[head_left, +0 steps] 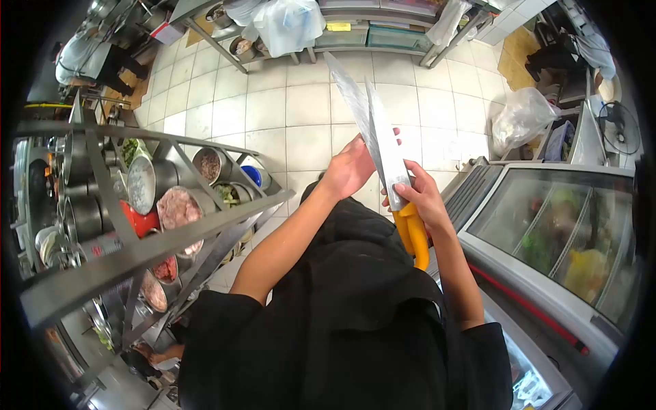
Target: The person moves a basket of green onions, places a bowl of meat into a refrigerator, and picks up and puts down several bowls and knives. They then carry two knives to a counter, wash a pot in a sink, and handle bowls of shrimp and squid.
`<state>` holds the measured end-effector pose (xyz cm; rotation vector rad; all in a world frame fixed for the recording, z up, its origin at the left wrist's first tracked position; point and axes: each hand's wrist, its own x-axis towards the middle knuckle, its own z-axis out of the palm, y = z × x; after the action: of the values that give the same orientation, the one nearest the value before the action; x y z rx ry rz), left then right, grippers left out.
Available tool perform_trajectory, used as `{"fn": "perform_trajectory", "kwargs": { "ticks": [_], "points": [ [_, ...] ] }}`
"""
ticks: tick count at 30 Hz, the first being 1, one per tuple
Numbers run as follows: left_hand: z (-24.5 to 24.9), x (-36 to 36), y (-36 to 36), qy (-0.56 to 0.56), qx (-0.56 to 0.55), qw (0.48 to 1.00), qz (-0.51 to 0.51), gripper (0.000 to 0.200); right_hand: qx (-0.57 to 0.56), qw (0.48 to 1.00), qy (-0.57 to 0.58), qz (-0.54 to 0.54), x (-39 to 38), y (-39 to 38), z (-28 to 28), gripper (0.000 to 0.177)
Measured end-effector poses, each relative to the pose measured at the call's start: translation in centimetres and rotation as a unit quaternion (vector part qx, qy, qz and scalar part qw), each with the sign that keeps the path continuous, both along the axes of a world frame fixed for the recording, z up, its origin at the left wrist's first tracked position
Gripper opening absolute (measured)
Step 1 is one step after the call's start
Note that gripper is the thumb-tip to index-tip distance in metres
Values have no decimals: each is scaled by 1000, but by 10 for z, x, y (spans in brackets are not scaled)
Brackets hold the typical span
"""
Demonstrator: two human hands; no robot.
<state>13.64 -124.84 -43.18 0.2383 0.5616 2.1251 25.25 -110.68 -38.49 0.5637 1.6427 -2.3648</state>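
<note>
Two long, broad-bladed knives point(387, 152) with yellow handles lie against each other in front of my body, tips pointing away and slightly left. Their blades spread apart toward the tips. My right hand point(422, 196) grips them where blades meet handles, its thumb on the blade surface; the handles hang below it toward my body. My left hand point(352, 169) holds the blades from the left, around mid-length. Its fingers pass behind the blades, with fingertips showing on the far side. Part of the left fingers is hidden by the metal.
A metal rack point(157, 256) on my left carries steel pots and bowls, including raw minced meat point(179, 207). A glass-lidded freezer point(553, 225) stands at my right. Ahead are tiled floor point(266, 109), a steel shelf unit and a plastic bag point(523, 119). Other people stand at the far left and right.
</note>
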Motion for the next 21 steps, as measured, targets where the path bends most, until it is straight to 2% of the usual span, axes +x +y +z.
{"fn": "perform_trajectory", "kwargs": {
  "ticks": [1, 5, 6, 11, 13, 15, 18, 21],
  "points": [
    [6, -14, 12, 5, 46, 999, -20, 63, -21, 1000, -1, 0, -11, 5, 3, 48],
    [4, -71, 52, -29, 13, 999, -10, 54, -17, 1000, -17, -18, -66, 31, 7, 49],
    [1, -86, 60, -53, 3, 999, -7, 57, -17, 1000, -13, -15, -82, 37, 6, 49],
    [1, -167, 77, -63, 23, 998, 1, 54, -43, 999, -22, -7, -163, 57, 10, 50],
    [1, -196, 74, -57, 24, 998, 18, 46, -76, 996, -40, 14, -197, 58, 10, 48],
    [-3, -221, 64, -73, 24, 997, 30, 48, -45, 995, -86, 24, -231, 53, 16, 48],
    [-7, -265, 48, -89, 18, 993, 70, 46, -63, 993, -74, 73, -286, 50, 8, 47],
    [-15, -300, 28, -75, 31, 991, 109, 48, -84, 981, -108, 136, -338, 42, 2, 55]
  ]
}}
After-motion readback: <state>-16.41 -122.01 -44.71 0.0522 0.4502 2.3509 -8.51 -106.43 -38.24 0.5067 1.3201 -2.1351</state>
